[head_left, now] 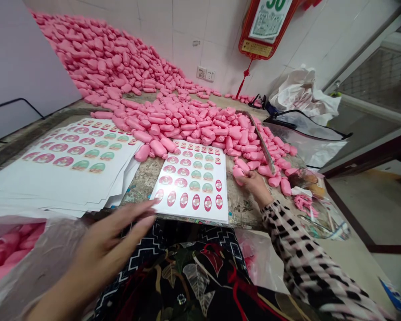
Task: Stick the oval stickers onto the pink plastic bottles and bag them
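My left hand (116, 240), slightly blurred, reaches in from the lower left with fingers stretched out. Its fingertips are at the lower left corner of a sticker sheet (190, 214), beside an oval label. The sheet carries rows of pink and green labels and lies at the table's front edge. My right hand (255, 187) is closed on a small pink plastic bottle (239, 173) at the near edge of a big heap of pink bottles (194, 118). The fingers hide part of that bottle.
Stacked sticker sheets (53, 174) lie on the left. A metal strip (263, 147) crosses the heap's right side. Plastic bags (304, 96) stand at the back right, and a bag of pink pieces (13, 249) is at lower left. A calendar (269, 26) hangs on the wall.
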Action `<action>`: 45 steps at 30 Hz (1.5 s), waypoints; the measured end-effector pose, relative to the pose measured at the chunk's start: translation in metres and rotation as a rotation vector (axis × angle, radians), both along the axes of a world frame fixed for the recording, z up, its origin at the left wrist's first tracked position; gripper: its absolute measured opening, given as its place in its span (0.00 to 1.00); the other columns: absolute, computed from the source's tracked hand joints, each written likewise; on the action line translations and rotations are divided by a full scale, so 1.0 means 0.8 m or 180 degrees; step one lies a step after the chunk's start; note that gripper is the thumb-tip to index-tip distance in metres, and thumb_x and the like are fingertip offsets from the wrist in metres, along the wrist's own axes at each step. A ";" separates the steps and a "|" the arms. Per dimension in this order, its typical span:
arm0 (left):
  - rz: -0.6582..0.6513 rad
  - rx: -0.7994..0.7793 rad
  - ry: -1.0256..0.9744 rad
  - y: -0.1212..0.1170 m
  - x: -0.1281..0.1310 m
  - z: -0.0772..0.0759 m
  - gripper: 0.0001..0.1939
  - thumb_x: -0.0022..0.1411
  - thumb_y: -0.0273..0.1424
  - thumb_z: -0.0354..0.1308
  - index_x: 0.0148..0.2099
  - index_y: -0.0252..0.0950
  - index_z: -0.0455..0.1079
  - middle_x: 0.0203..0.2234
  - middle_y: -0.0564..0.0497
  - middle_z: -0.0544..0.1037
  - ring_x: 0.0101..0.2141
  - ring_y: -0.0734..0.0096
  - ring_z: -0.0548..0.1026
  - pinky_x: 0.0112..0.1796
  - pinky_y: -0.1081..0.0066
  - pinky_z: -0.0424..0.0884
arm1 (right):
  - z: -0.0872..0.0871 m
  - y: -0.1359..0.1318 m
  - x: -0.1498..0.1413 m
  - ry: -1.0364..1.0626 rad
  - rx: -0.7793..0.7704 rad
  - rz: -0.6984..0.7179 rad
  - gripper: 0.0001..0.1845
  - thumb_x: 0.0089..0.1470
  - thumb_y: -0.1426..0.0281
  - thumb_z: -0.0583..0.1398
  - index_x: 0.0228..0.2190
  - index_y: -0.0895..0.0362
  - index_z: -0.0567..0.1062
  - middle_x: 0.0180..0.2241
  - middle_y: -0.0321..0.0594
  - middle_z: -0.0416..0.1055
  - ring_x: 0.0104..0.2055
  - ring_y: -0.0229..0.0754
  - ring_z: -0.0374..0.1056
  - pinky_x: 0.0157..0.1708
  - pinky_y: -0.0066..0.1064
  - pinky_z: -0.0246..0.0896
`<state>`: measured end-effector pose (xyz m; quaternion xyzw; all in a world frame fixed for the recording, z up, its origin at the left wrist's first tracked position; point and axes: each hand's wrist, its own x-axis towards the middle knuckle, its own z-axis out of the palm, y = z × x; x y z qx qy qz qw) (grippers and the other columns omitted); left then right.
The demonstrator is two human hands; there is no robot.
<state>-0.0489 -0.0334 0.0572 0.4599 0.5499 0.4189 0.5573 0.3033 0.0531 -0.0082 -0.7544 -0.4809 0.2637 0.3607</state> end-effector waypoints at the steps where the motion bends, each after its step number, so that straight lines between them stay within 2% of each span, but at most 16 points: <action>1: -0.0234 0.0010 0.0133 0.007 0.013 -0.005 0.17 0.45 0.34 0.65 0.41 0.48 0.74 0.40 0.54 0.76 0.45 0.60 0.70 0.45 0.65 0.67 | 0.004 -0.011 -0.018 0.0200 0.0049 0.0073 0.18 0.43 0.58 0.60 0.32 0.60 0.73 0.27 0.38 0.72 0.26 0.37 0.64 0.26 0.28 0.57; 3: -0.0761 -0.0295 -0.0281 0.022 0.051 -0.020 0.21 0.50 0.36 0.62 0.49 0.45 0.70 0.42 0.50 0.75 0.45 0.62 0.71 0.48 0.65 0.65 | 0.012 -0.041 -0.063 0.1293 0.0150 0.0433 0.19 0.42 0.60 0.62 0.35 0.58 0.72 0.31 0.38 0.73 0.28 0.36 0.65 0.29 0.28 0.59; 4: -0.0832 -0.0438 -0.0685 0.027 0.072 -0.029 0.22 0.52 0.36 0.61 0.51 0.44 0.68 0.44 0.49 0.74 0.46 0.63 0.70 0.47 0.65 0.66 | 0.015 -0.058 -0.087 0.1641 0.0125 0.0604 0.18 0.42 0.60 0.63 0.34 0.58 0.73 0.31 0.38 0.72 0.28 0.36 0.65 0.29 0.28 0.59; 7: -0.0836 -0.0671 -0.1609 0.034 0.123 -0.053 0.17 0.53 0.35 0.60 0.46 0.38 0.69 0.43 0.47 0.74 0.46 0.66 0.70 0.46 0.69 0.66 | 0.024 -0.102 -0.140 0.2015 -0.0006 0.1145 0.14 0.45 0.61 0.62 0.32 0.57 0.74 0.30 0.36 0.71 0.31 0.36 0.65 0.34 0.29 0.60; 9: -0.0728 -0.0778 -0.1867 0.035 0.136 -0.059 0.13 0.53 0.34 0.61 0.40 0.35 0.69 0.39 0.47 0.74 0.42 0.68 0.72 0.45 0.70 0.66 | 0.028 -0.115 -0.146 0.1992 -0.0080 0.1510 0.13 0.47 0.61 0.61 0.34 0.55 0.74 0.32 0.35 0.72 0.34 0.36 0.66 0.38 0.30 0.60; 11: -0.0674 -0.0834 -0.1880 0.040 0.134 -0.058 0.12 0.51 0.33 0.62 0.38 0.35 0.68 0.36 0.48 0.74 0.37 0.69 0.73 0.42 0.69 0.67 | 0.027 -0.112 -0.127 0.1874 -0.0287 0.1824 0.16 0.48 0.60 0.61 0.38 0.54 0.74 0.34 0.35 0.72 0.35 0.37 0.66 0.39 0.30 0.59; 13: -0.0711 -0.0766 -0.1530 0.049 0.127 -0.055 0.14 0.49 0.32 0.62 0.39 0.36 0.67 0.32 0.50 0.75 0.32 0.70 0.73 0.36 0.70 0.68 | 0.022 -0.095 -0.095 0.1622 -0.0371 0.1799 0.18 0.50 0.58 0.58 0.41 0.53 0.73 0.35 0.36 0.72 0.35 0.38 0.66 0.38 0.31 0.60; 15: -0.0849 -0.0517 -0.0822 0.060 0.123 -0.053 0.14 0.48 0.33 0.62 0.39 0.37 0.67 0.25 0.53 0.73 0.25 0.72 0.71 0.29 0.72 0.66 | 0.012 -0.072 -0.064 0.1067 -0.0066 0.1336 0.18 0.53 0.57 0.54 0.38 0.55 0.74 0.35 0.37 0.72 0.37 0.39 0.66 0.38 0.32 0.59; 17: -0.1168 0.0072 0.0060 0.071 0.125 -0.055 0.10 0.48 0.32 0.61 0.35 0.38 0.69 0.21 0.55 0.70 0.23 0.72 0.68 0.27 0.73 0.62 | 0.000 -0.052 -0.045 0.0179 0.0178 0.0906 0.16 0.52 0.59 0.55 0.34 0.56 0.75 0.34 0.38 0.73 0.37 0.41 0.66 0.38 0.32 0.58; 20: -0.1811 0.1279 0.1387 0.081 0.138 -0.060 0.02 0.51 0.31 0.56 0.29 0.39 0.68 0.23 0.53 0.70 0.27 0.67 0.68 0.30 0.70 0.61 | -0.012 -0.033 -0.037 -0.0998 0.0167 0.0597 0.13 0.52 0.61 0.55 0.34 0.53 0.76 0.34 0.37 0.73 0.35 0.40 0.65 0.33 0.30 0.55; 21: -0.1990 0.1561 0.1739 0.083 0.143 -0.062 0.03 0.52 0.31 0.54 0.29 0.39 0.68 0.25 0.51 0.71 0.29 0.65 0.69 0.32 0.69 0.61 | -0.014 -0.031 -0.037 -0.1219 0.0126 0.0562 0.13 0.52 0.62 0.54 0.34 0.53 0.75 0.33 0.36 0.72 0.33 0.39 0.65 0.31 0.29 0.54; 23: -0.2217 0.1808 0.2163 0.087 0.153 -0.065 0.05 0.54 0.31 0.52 0.32 0.38 0.69 0.31 0.48 0.71 0.32 0.62 0.70 0.34 0.66 0.62 | -0.014 -0.028 -0.040 -0.1473 0.0037 0.0557 0.12 0.53 0.62 0.54 0.34 0.53 0.75 0.32 0.36 0.72 0.32 0.38 0.64 0.28 0.28 0.51; 28: -0.2495 0.1712 0.2336 0.094 0.167 -0.074 0.12 0.54 0.35 0.53 0.40 0.39 0.71 0.46 0.42 0.69 0.36 0.57 0.72 0.38 0.63 0.63 | -0.012 -0.022 -0.044 -0.1807 0.0014 0.0702 0.11 0.54 0.62 0.53 0.31 0.53 0.73 0.33 0.36 0.70 0.34 0.38 0.64 0.29 0.28 0.49; 35: -0.2670 0.1498 0.2425 0.104 0.168 -0.083 0.23 0.50 0.38 0.58 0.50 0.44 0.69 0.57 0.41 0.60 0.41 0.49 0.72 0.41 0.58 0.64 | -0.008 -0.016 -0.039 -0.2113 0.0049 0.0886 0.11 0.55 0.62 0.53 0.32 0.52 0.74 0.34 0.36 0.70 0.34 0.39 0.64 0.29 0.29 0.48; 39: -0.2749 0.1472 0.2572 0.110 0.172 -0.082 0.27 0.48 0.41 0.60 0.52 0.45 0.68 0.60 0.41 0.55 0.42 0.48 0.72 0.42 0.58 0.65 | -0.008 -0.012 -0.029 -0.1972 0.0039 0.1028 0.11 0.54 0.62 0.54 0.31 0.51 0.75 0.33 0.35 0.71 0.34 0.39 0.65 0.29 0.29 0.49; 45: -0.3125 0.1435 0.3201 0.116 0.175 -0.075 0.30 0.51 0.45 0.56 0.57 0.48 0.62 0.63 0.44 0.46 0.44 0.49 0.72 0.42 0.60 0.66 | -0.023 -0.003 -0.014 -0.1309 0.0083 0.1189 0.10 0.50 0.61 0.57 0.29 0.52 0.76 0.31 0.35 0.72 0.34 0.39 0.65 0.32 0.29 0.54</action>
